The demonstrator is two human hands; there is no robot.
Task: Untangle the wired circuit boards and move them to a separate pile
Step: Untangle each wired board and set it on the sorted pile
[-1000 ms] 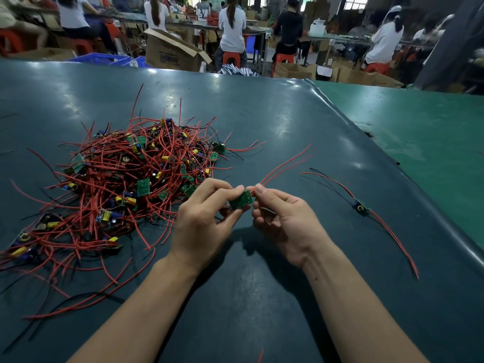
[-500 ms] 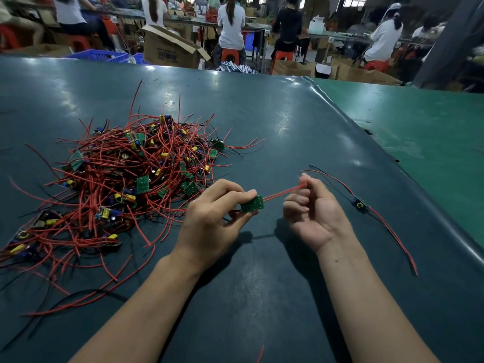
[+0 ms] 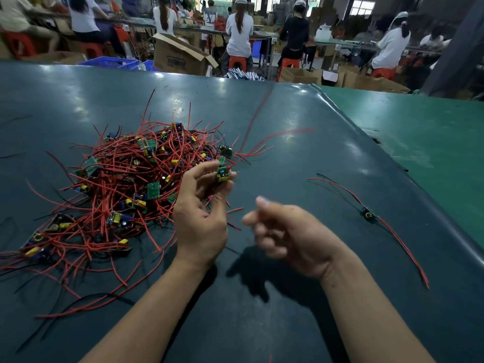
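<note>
A tangled heap of small green circuit boards with red and black wires (image 3: 117,195) lies on the dark table (image 3: 288,121) at the left. My left hand (image 3: 201,213) is raised beside the heap and pinches one small green board (image 3: 222,174) at its fingertips; its red wires (image 3: 251,127) whip up and away, blurred. My right hand (image 3: 285,231) is blurred to the right of it, fingers loosely curled, holding nothing. One separated board with red and black wires (image 3: 368,214) lies alone on the table at the right.
A lighter green surface (image 3: 419,132) adjoins the table on the right, past a rounded edge. Behind the table stand cardboard boxes (image 3: 178,56) and a blue crate (image 3: 110,62), and several people sit at benches with their backs turned.
My right hand slid along the red wires and let go; it now hangs free. My left hand lifted the board upward and turned it, and the wires flick up.
</note>
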